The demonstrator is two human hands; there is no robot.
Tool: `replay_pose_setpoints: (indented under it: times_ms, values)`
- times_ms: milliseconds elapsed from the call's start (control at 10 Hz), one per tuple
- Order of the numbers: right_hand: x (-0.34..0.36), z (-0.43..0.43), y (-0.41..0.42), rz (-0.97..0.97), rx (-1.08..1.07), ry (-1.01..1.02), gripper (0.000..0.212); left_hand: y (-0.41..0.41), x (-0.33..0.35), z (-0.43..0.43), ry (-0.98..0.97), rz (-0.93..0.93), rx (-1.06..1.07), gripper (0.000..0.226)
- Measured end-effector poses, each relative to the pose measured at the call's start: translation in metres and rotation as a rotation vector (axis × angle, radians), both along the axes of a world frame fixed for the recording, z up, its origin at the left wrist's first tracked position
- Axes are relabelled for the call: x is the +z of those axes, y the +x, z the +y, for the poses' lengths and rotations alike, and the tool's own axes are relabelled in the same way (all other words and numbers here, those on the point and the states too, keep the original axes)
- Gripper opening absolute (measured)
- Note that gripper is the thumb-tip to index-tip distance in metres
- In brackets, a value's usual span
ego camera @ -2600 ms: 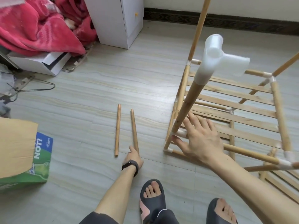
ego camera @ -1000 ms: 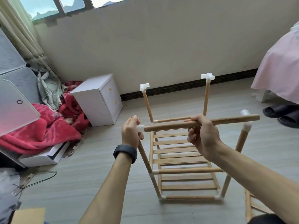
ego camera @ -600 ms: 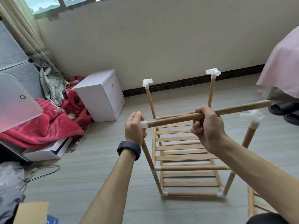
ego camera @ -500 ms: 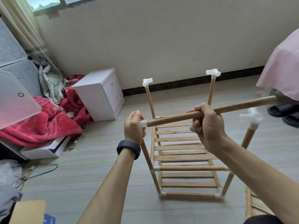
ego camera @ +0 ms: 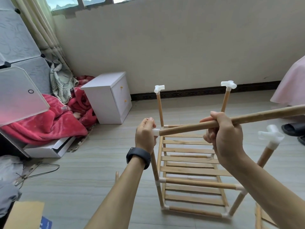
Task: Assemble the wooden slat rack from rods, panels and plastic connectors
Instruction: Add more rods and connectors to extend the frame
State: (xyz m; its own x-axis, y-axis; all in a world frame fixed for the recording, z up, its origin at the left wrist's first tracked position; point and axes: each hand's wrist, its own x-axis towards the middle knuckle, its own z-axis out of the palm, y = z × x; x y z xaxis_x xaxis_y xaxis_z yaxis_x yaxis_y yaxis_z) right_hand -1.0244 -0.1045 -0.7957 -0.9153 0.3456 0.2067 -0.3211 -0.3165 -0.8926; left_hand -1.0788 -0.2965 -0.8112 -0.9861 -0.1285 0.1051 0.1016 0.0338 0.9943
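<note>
While left fingers (ego camera: 149,125) wrapped round connector (ego camera: 156,132), rod (ego camera: 189,128) within closed right fingers (ego camera: 212,117).

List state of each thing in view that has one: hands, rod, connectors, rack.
Left hand: closed on the near-left white plastic connector.
Right hand: closed on the long wooden rod.
Long wooden rod: left end in that connector, right end free, raised.
Near-right white plastic connector: empty.
Two far connectors: side sockets empty.
Wooden slat rack: upright, top unfinished.
White cabinet: drawers shut.
</note>
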Motion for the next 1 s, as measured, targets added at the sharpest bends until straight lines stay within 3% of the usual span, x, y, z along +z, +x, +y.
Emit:
replay_pose_setpoints:
  times_ms: [300, 500, 600, 800, 1000]
  values:
    - [0.004, -0.003, -0.014, -0.113, -0.077, -0.128, 0.039, 0.001, 0.001, -0.001, -0.008, 0.011, -0.019, 0.033]
    - [0.013, -0.016, -0.006, 0.076, -0.135, -0.054, 0.036, -0.002, -0.001, 0.002, -0.073, 0.068, 0.038, 0.030]
    - [0.012, -0.018, -0.006, 0.072, -0.129, -0.060, 0.039, -0.002, 0.000, 0.003, -0.085, 0.075, 0.041, 0.031]
    - [-0.013, -0.011, -0.014, -0.162, 0.024, -0.149, 0.043, 0.001, 0.005, 0.004, -0.054, 0.060, 0.116, 0.022]
    - [-0.028, -0.025, -0.007, -0.178, 0.123, -0.185, 0.038, -0.002, -0.002, 0.002, -0.059, -0.015, 0.163, 0.034]
